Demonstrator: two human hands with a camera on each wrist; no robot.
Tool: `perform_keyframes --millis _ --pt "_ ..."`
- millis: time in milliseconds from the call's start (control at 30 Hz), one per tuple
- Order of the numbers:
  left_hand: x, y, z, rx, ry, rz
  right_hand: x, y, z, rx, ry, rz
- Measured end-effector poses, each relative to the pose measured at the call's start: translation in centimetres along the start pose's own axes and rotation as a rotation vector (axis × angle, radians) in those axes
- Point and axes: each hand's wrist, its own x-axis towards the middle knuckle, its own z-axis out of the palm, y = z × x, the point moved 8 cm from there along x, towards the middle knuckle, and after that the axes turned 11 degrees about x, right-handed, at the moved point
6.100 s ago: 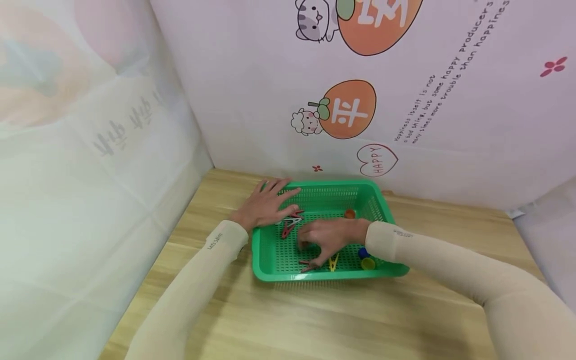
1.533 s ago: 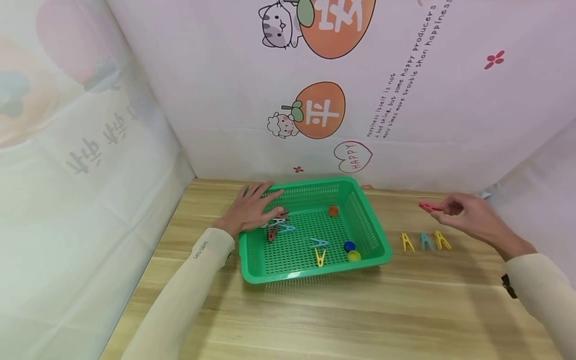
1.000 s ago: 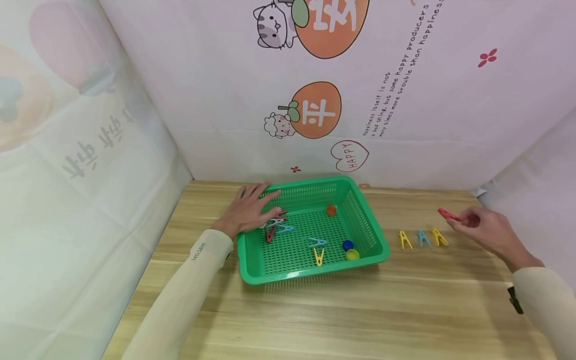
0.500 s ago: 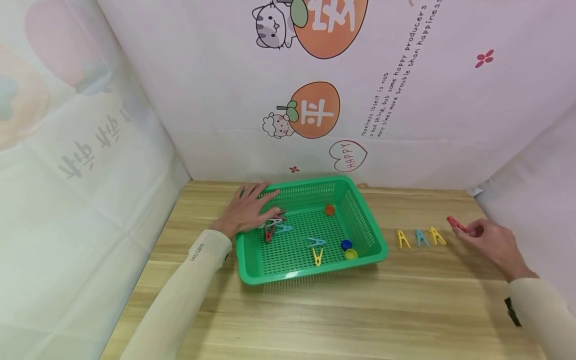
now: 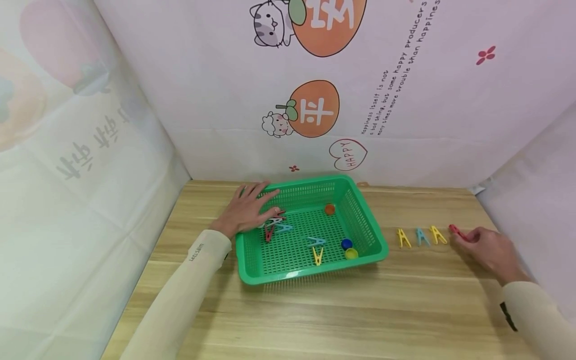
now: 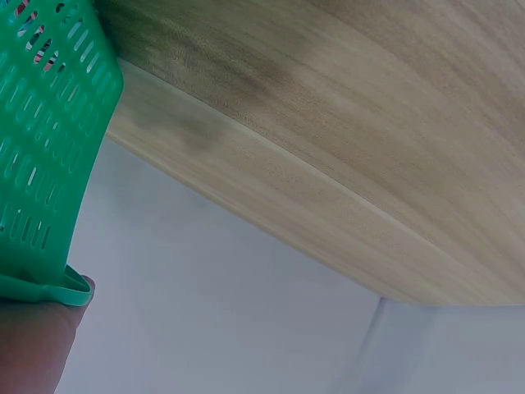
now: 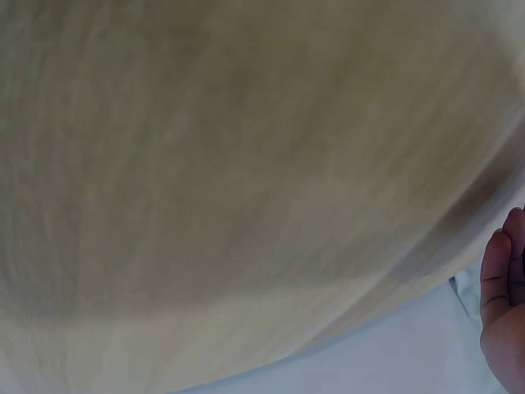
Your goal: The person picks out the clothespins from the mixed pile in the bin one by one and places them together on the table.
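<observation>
In the head view, the right hand [image 5: 492,252] pinches a red clothespin [image 5: 458,232] low over the table, at the right end of a row. That row holds a yellow clothespin [image 5: 403,238], a blue one [image 5: 422,236] and another yellow one [image 5: 438,234]. The left hand [image 5: 245,212] rests with spread fingers on the left rim of the green basket [image 5: 312,274]. Inside the basket lie red clothespins [image 5: 269,233], blue ones [image 5: 316,241] and a yellow one [image 5: 317,256]. In the right wrist view, part of the right hand [image 7: 504,304] shows, without the clothespin.
An orange cap [image 5: 330,209], a blue cap [image 5: 346,244] and a yellow cap [image 5: 351,253] lie in the basket. Behind the wooden table [image 5: 360,310] stands a printed white wall covering [image 5: 252,150], with pale coverings at both sides.
The right hand has taken the red clothespin from near the basket's right to the row's right end and lowered it. Three clothespins now lie on the table. The left hand stays on the rim.
</observation>
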Motion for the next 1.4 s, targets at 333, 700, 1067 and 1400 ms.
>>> perform_keyframes --millis 333,700,1067,1400 --pt "0.0 0.0 -0.1 0.001 -0.003 -0.002 0.3 0.0 1.0 0.001 0.042 -0.043" --pt "-0.1 0.0 0.0 -0.005 -0.010 -0.008 0.5 -0.8 1.0 -0.023 0.058 -0.065" --pt "0.0 0.0 -0.5 0.000 -0.004 -0.001 1.4 -2.1 -1.4 0.014 0.070 -0.026" --pt "0.1 0.0 -0.1 0.005 -0.016 0.001 4.0 -10.8 -2.6 0.066 0.138 -0.164"
